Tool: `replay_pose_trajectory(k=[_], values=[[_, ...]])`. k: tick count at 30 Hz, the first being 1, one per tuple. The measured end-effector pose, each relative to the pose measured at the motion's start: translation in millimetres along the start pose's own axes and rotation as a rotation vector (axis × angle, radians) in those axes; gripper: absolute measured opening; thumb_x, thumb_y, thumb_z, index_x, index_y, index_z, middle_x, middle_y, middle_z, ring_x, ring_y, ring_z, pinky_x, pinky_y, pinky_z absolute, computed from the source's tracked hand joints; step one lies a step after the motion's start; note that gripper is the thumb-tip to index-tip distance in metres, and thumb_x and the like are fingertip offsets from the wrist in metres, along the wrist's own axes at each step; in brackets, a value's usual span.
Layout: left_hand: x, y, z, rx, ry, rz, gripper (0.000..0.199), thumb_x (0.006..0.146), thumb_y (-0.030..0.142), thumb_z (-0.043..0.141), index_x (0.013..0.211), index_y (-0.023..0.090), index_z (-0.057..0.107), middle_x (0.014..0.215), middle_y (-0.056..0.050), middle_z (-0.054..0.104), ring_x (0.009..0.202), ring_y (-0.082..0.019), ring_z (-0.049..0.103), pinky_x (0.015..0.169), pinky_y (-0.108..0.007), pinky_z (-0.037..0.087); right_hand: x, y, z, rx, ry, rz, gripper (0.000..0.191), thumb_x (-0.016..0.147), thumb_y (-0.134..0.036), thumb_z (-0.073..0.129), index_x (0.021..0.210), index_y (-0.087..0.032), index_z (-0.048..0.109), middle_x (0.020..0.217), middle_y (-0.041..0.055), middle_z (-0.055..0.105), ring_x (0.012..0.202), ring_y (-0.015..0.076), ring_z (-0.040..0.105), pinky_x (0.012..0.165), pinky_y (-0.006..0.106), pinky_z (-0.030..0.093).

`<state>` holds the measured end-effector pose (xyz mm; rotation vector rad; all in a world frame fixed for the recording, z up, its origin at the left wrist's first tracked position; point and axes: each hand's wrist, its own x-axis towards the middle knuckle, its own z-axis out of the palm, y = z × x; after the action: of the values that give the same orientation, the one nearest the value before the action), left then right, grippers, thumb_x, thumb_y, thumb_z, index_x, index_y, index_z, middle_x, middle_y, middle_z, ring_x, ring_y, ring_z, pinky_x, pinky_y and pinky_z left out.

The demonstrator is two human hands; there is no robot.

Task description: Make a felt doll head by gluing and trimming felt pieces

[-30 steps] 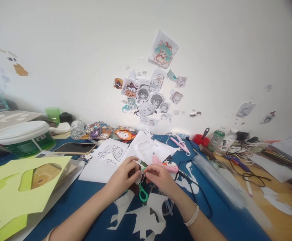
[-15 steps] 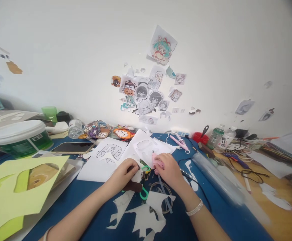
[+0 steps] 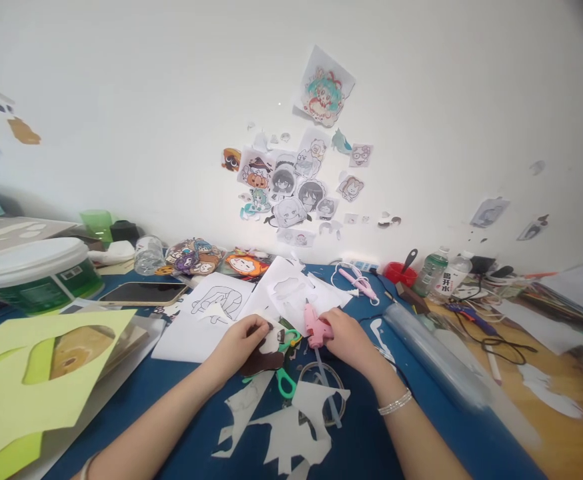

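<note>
My left hand point(image 3: 244, 343) pinches the edge of a small cut-out point(image 3: 271, 340) with white and dark brown parts, just above the blue table cover. My right hand point(image 3: 344, 333) is closed round the handle side of a pink glue gun point(image 3: 315, 325), whose nozzle points up and away; a long clear glue stick point(image 3: 330, 393) trails from its back. Between the hands lie green-handled scissors point(image 3: 286, 383), partly hidden by the cut-out. Below them, a roll of clear tape point(image 3: 344, 397) lies partly under white paper scraps point(image 3: 284, 433).
White sheets with a line drawing point(image 3: 216, 303) lie behind my left hand. A phone point(image 3: 144, 293), a white-lidded tub point(image 3: 46, 273) and yellow-green card point(image 3: 81, 387) are left. At right are a clear plastic roll point(image 3: 436, 357), bottles point(image 3: 431, 270) and cables.
My right hand has shifted slightly right on the glue gun, showing more of its pink body. My left hand has moved a little left with the cut-out, uncovering more of the scissors.
</note>
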<state>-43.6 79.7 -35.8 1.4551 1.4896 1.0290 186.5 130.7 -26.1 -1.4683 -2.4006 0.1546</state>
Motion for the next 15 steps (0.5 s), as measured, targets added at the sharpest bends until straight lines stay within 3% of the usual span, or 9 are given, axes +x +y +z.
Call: replay_pose_trajectory(k=[5,10,15], values=[[-2,3,-1.1,-0.032,0.018,-0.031,0.036,0.071,0.057,0.047,0.068,0.021,0.049,0.056,0.005,0.043,0.051,-0.012,0.038,0.046,-0.022,0.026,7,4,-3,0.132,0.114,0.002,0.031,0.064,-0.010,0.058,0.094,-0.017,0.064,0.093,0.0081,0.062,0.085,0.0215,0.055,0.073,0.029,0.038],[-2,5,-1.4,-0.062,0.012,-0.061,0.038,0.070,0.058,0.047,0.069,0.020,0.050,0.057,0.004,0.046,0.052,-0.013,0.040,0.047,-0.023,0.028,6,6,-11,0.350,0.306,0.065,0.024,0.074,-0.021,0.051,0.095,-0.017,0.062,0.096,0.0078,0.062,0.089,0.0224,0.056,0.078,0.033,0.042],[-5,9,-0.5,-0.070,0.006,-0.069,0.039,0.067,0.060,0.048,0.068,0.021,0.051,0.055,0.005,0.043,0.050,-0.013,0.037,0.046,-0.023,0.025,2,-2,-10,0.625,0.353,0.119,0.031,0.080,-0.044,0.048,0.084,-0.016,0.063,0.075,0.0085,0.065,0.073,0.0234,0.059,0.061,0.032,0.047]])
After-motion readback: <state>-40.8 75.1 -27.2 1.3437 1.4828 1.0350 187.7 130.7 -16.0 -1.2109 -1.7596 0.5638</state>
